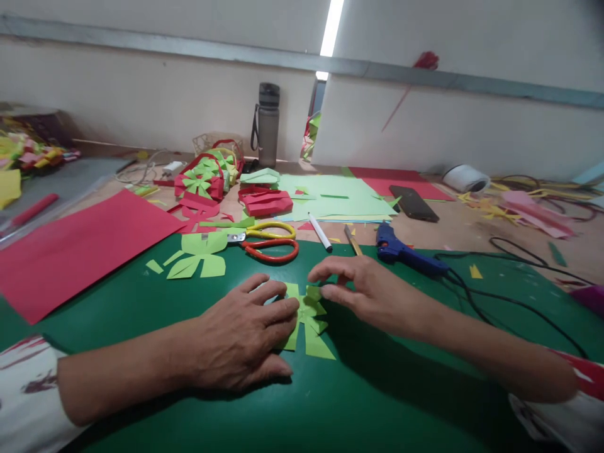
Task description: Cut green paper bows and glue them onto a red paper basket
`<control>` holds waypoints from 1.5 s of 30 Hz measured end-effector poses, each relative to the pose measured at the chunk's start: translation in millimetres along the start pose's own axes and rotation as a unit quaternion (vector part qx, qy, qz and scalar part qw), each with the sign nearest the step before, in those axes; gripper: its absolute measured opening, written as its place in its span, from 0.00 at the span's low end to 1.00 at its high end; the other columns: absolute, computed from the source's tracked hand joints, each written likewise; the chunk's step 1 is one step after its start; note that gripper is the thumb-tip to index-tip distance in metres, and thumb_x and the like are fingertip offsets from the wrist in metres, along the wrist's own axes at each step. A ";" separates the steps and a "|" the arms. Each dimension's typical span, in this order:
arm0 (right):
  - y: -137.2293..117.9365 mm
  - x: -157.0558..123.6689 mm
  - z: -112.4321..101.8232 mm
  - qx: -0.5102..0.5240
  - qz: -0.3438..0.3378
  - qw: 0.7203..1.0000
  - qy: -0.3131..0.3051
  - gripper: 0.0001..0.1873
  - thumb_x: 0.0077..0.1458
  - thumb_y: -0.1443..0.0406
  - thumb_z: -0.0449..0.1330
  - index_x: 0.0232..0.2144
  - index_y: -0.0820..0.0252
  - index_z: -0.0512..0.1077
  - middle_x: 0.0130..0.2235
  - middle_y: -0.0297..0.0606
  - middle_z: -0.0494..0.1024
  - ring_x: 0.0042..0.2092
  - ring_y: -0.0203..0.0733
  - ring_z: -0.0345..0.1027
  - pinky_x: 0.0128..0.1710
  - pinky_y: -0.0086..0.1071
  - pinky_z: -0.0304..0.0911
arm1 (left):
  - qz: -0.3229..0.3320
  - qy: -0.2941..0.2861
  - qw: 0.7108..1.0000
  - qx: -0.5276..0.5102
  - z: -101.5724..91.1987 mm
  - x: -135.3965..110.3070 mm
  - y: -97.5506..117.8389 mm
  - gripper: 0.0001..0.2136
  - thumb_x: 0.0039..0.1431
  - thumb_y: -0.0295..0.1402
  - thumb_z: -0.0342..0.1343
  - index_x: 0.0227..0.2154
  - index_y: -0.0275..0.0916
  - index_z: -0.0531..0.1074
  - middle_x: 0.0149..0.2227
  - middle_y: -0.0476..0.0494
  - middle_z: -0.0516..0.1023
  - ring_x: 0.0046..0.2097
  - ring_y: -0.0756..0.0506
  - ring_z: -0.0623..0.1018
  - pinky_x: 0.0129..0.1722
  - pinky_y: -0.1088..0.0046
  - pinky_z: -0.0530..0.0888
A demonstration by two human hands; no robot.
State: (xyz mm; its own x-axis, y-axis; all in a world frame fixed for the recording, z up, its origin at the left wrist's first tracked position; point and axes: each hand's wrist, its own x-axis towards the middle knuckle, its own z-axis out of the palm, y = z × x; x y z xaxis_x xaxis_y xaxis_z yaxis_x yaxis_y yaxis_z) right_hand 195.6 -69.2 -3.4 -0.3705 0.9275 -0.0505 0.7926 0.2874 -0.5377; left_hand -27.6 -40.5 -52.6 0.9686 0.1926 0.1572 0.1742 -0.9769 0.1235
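Note:
A light-green paper cutout with flower-like petals [311, 311] lies on the green mat in front of me. My left hand [250, 333] rests on its left part, fingers spread and flat, hiding that side. Over the upper right petals hovers my right hand [358, 286], its thumb and fingers apart with nothing between them; whether the thumb touches the paper I cannot tell. Farther back, another light-green cutout [205, 251] lies beside scissors [268, 241] with one yellow and one red handle.
A blue glue gun [408, 251] with its black cord is right of centre, near a white marker [319, 233]. Red paper [94, 245] covers the left. Behind are small red paper baskets [207, 176], green sheets [340, 192], a phone [414, 202] and a bottle [268, 129].

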 end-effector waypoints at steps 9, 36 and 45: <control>-9.9 19.0 9.1 -0.166 0.000 0.982 -0.091 0.11 0.56 0.73 0.54 0.26 0.62 0.74 0.33 0.41 0.72 0.36 0.42 0.66 0.35 0.32 0.59 | 0.003 0.001 1.000 -0.004 0.5 0.2 -0.9 0.23 0.63 0.49 0.44 0.45 0.34 0.70 0.42 0.37 0.70 0.44 0.37 0.65 0.46 0.54 0.62; 2.7 -23.8 38.7 -0.038 0.045 0.997 0.046 0.08 0.58 0.68 0.59 0.25 0.60 0.72 0.32 0.33 0.70 0.37 0.40 0.63 0.41 0.36 0.53 | 0.007 0.007 1.000 0.002 0.2 -0.9 -1.6 0.21 0.64 0.49 0.45 0.46 0.35 0.69 0.43 0.39 0.71 0.46 0.37 0.66 0.50 0.54 0.60; -4.0 -14.8 41.0 -0.138 0.059 0.987 0.050 0.08 0.54 0.69 0.61 0.23 0.60 0.74 0.31 0.36 0.71 0.34 0.41 0.59 0.37 0.36 0.50 | 0.006 -0.002 1.000 0.004 0.9 -1.1 -1.5 0.22 0.65 0.48 0.44 0.48 0.34 0.68 0.44 0.39 0.72 0.47 0.37 0.65 0.51 0.53 0.59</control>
State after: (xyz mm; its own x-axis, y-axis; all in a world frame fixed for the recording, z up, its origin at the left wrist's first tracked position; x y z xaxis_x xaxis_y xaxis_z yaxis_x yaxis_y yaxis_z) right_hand 178.1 -93.9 -35.0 -0.2291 0.9734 -0.0082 0.9344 0.2176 -0.2821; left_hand -28.7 -39.3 -53.8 0.9714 0.1813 0.1536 0.1648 -0.9797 0.1141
